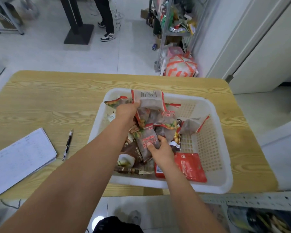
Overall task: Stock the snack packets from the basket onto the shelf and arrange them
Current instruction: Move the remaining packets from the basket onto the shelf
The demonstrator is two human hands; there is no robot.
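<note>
Gathering packets point(166, 119) from the basket point(224, 158).
Left hand point(127, 111) clutches a bunch point(149, 100) at the basket's far side; right hand point(163, 151) pinches one packet point(145, 140) mid-basket. Best to lift both loads clear of the rim without crushing. The basket sits on a table point(57, 98).

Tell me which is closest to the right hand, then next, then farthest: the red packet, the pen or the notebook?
1. Red packet, in the basket, just beside the right hand.
2. Pen, on the table, left of the basket.
3. Notebook, farther left on the table.
</note>
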